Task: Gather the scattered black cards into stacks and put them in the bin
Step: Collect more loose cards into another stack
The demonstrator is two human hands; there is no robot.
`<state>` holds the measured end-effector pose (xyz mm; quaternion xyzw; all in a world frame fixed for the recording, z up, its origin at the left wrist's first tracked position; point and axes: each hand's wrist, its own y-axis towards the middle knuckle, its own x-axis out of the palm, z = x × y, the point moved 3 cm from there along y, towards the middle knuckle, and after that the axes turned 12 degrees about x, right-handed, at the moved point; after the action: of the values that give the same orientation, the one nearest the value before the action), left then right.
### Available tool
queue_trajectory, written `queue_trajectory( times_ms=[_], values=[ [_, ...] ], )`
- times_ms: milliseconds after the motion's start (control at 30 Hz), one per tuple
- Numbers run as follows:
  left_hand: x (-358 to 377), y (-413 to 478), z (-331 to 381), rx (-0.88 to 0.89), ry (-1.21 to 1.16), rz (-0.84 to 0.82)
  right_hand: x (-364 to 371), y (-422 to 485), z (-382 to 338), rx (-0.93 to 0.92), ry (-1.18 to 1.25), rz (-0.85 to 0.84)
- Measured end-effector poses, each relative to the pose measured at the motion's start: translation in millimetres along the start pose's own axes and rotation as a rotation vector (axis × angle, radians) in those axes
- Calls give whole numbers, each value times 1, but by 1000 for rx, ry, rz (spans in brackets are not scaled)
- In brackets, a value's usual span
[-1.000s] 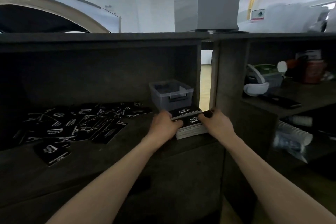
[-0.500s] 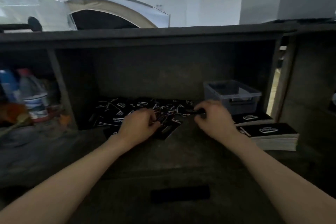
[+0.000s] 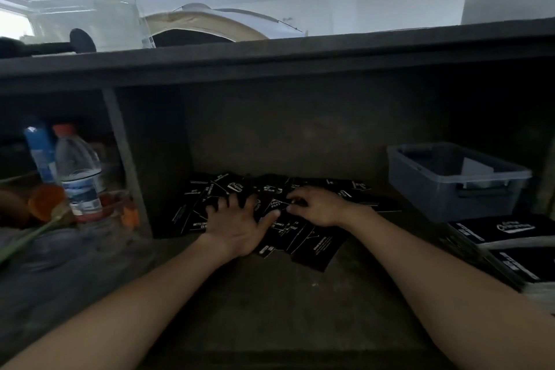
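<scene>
Loose pile of scattered black cards with white print (image 3: pixel 303 237) lies on the dark shelf surface (image 3: pixel 285 303), left of the translucent grey plastic bin (image 3: pixel 444 198). Left hand (image 3: pixel 237 228) is flat on the pile, fingers spread, gripping nothing. Right hand (image 3: pixel 319 209) is on the pile nearer the bin, fingers curled down onto the cards; can't tell if one is pinched. Neat black card stacks (image 3: pixel 507 233) are just in front of the bin.
</scene>
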<state>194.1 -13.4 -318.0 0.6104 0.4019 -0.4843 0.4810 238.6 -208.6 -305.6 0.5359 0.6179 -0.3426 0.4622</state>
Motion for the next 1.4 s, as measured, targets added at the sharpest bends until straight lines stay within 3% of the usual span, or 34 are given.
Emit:
queue_trajectory(
  times_ms=[67,133,200,300,333,433,500,567,767,967,1100,1300,1400],
  values=[
    [-2,14,14,28,21,112,-14,-6,8,-29,62,44],
    [-3,23,19,80,-132,238,-23,-14,19,-25,50,86],
    [-9,29,8,87,-295,291,-29,-18,28,26,7,156],
    [-23,32,-27,103,-271,347,-34,-16,26,53,31,260],
    [-24,31,-39,111,-264,265,-33,-16,22,33,66,262],
    [-10,23,-54,129,-273,-218,-17,-18,9,-87,103,113],
    [-11,21,-52,167,-320,-299,-5,-18,3,-114,35,-17],
    [-19,23,-48,228,-354,-242,-7,-17,6,-73,8,-60],
    [-17,10,-49,352,-473,11,-28,-19,14,-65,-36,53],
    [-35,4,-53,435,-425,215,-26,-23,1,-15,20,45],
    [-36,0,-40,478,-620,221,-25,-25,-1,-33,61,-17],
    [-30,0,-38,491,-607,184,-33,-30,3,27,66,-128],
    [-32,0,-38,463,-657,211,-50,-31,11,43,179,-76]
  ],
)
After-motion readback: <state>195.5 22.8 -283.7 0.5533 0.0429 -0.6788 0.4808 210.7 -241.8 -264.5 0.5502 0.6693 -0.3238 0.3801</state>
